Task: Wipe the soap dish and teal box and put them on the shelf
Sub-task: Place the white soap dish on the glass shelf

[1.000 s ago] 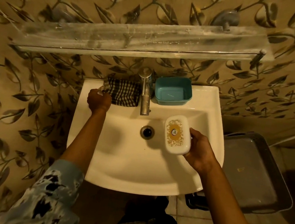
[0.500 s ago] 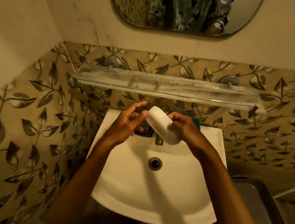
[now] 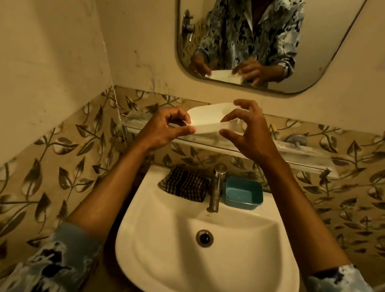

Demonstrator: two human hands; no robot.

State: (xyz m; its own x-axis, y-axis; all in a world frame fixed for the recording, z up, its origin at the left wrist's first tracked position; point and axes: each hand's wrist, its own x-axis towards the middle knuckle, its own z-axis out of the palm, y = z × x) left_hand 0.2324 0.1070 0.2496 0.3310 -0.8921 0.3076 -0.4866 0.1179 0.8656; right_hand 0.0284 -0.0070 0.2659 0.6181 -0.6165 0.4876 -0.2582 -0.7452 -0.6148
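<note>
Both hands have gone up from over the basin since half a second ago, and the soap dish (image 3: 211,120) is now raised level with the glass shelf (image 3: 308,156). From the head view, the left hand (image 3: 164,129) pinches the dish's left end, and the right hand (image 3: 250,134) has thumb and curled fingers round the right end. The dish is white, hollow side up, and I can't tell if it's touching the shelf. Down on the sink (image 3: 204,283) ledge, the teal box (image 3: 244,194) sits just right of the tap (image 3: 216,188), with a checked cloth (image 3: 186,185) on the left. The mirror (image 3: 252,30) above reflects the hands and dish.
</note>
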